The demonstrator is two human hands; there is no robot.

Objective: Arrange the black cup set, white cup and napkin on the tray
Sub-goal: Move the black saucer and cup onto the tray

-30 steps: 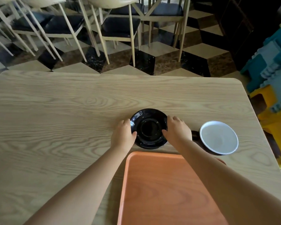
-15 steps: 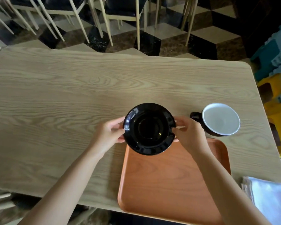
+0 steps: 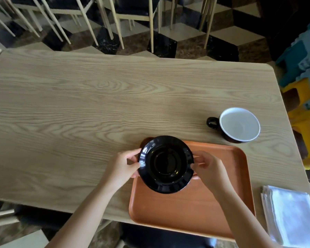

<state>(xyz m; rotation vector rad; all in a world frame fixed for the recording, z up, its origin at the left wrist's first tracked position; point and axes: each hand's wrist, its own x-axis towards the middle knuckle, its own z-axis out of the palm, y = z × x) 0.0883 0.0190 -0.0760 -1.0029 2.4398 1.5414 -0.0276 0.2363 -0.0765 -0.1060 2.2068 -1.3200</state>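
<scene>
The black cup set [image 3: 166, 164], a glossy black cup on its saucer, hangs above the far left corner of the orange tray [image 3: 190, 208]. My left hand [image 3: 122, 165] grips the saucer's left rim and my right hand [image 3: 208, 168] grips its right rim. The cup with a white inside and a dark outside and handle [image 3: 239, 124] stands on the table beyond the tray's far right corner. A folded white napkin stack [image 3: 290, 213] lies to the right of the tray at the table's near edge.
The light wooden table [image 3: 97, 108] stretches far to the left and back. Chairs with pale legs [image 3: 100, 18] stand beyond its far edge. Yellow and teal plastic things [image 3: 304, 97] sit right of the table.
Both hands have lifted the black cup set off the table and carried it toward me, over the tray's corner. The view has tilted down, so the napkin shows.
</scene>
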